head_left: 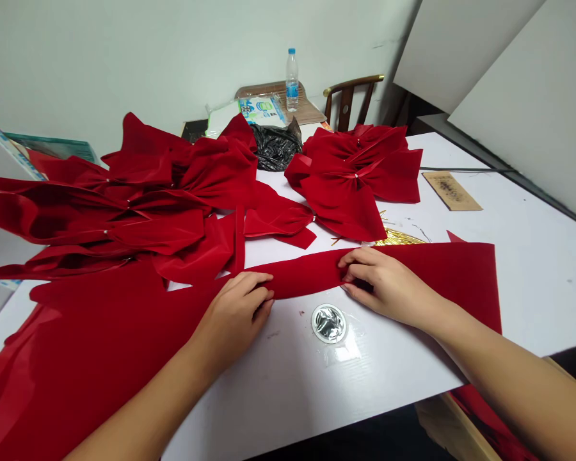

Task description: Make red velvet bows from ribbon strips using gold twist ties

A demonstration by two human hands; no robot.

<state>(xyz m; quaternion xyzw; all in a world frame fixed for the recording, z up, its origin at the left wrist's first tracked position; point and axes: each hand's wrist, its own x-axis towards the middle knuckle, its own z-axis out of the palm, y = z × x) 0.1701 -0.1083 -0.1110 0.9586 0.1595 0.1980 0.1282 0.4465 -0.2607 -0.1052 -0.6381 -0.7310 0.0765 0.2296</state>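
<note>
Lying across the desk (278, 390), the red cloth (307, 275) is running narrow between the half-curled left hand (242, 304), resting on it (I'm not seeing whether it's gripping), and the nearly closed right hand (384, 282), pinching its edge, so even tension is looking wisest.

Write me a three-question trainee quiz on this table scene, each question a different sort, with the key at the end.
1. True or false: the left hand and the right hand both touch red cloth.
2. Fill in the blank: the bottle at the back has a ____ cap.
3. Which is nearer the right hand: the round disc or the black bag?

Key: 1. True. 2. Blue. 3. The round disc.
</note>
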